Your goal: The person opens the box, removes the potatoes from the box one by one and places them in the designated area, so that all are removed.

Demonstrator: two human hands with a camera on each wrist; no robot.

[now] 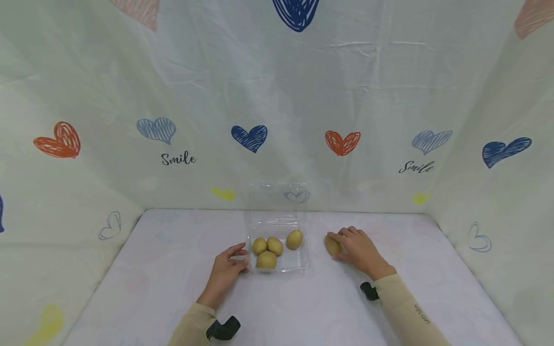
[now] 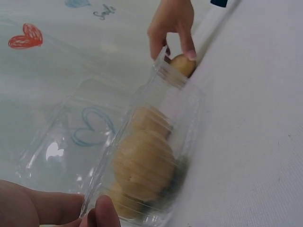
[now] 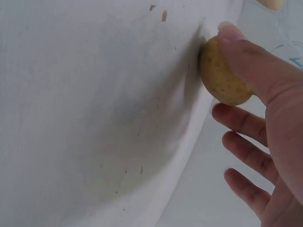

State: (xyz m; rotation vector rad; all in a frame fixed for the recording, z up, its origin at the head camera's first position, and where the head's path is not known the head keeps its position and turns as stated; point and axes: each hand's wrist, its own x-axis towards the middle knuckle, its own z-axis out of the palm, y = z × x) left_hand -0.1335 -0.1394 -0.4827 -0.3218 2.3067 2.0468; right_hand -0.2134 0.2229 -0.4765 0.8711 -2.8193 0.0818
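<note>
Five potatoes (image 1: 266, 260) show in all: four in the clear plastic clamshell container (image 1: 295, 261), one in the right hand (image 1: 359, 249). That makes one container, with one lid (image 1: 272, 197), on one table (image 1: 281, 307). Hands number two, counting the left hand (image 1: 225, 269), with two beige sleeves (image 1: 404, 307) and two black wrist pieces (image 1: 223, 329). Printed on the backdrop (image 1: 294, 96), the head view has two red hearts (image 1: 343, 143), two light blue hearts (image 1: 156, 129), two whole navy hearts (image 1: 249, 138) plus one cut by the top edge, three outline hearts (image 1: 479, 248), three yellow shapes (image 1: 223, 193), two pink shapes (image 1: 143, 12) and, twice, the word "Smile" (image 1: 178, 158). One more blue shape (image 1: 1, 216) meets the left edge.
</note>
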